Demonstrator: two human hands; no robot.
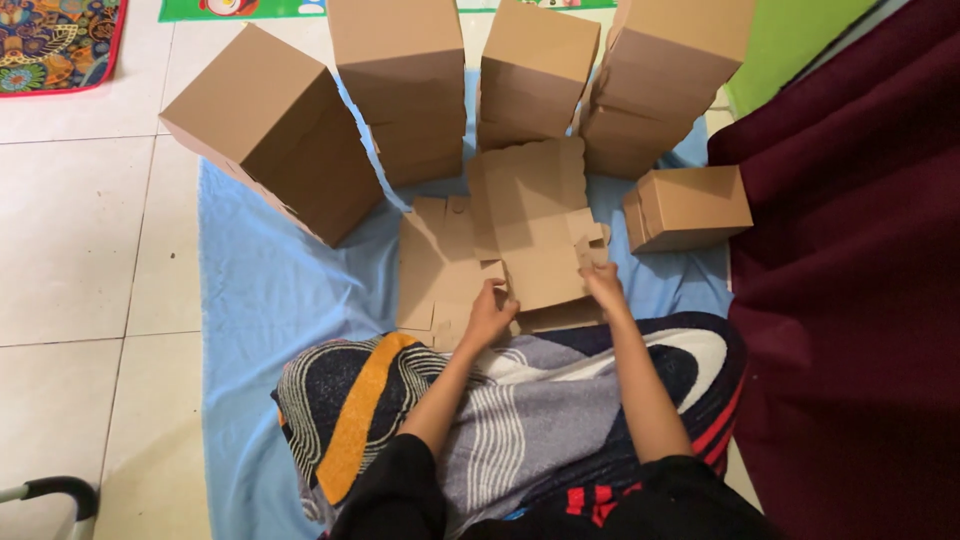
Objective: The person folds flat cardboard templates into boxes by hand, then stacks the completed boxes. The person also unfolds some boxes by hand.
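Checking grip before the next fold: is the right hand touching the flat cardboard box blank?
Touching. The head view shows the right hand with its fingers resting on the near right flap of the unfolded cardboard blank, no gap visible.

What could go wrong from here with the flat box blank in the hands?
1. Both the left hand and right hand pinch only the near edge of the flat cardboard blank; its far flaps lie unsupported and could crease or tear off-line.
2. The stacked boxes stand right behind the blank; a flap swinging up may nudge them over.
3. The work rests on soft blue cloth, so folds may come out crooked.
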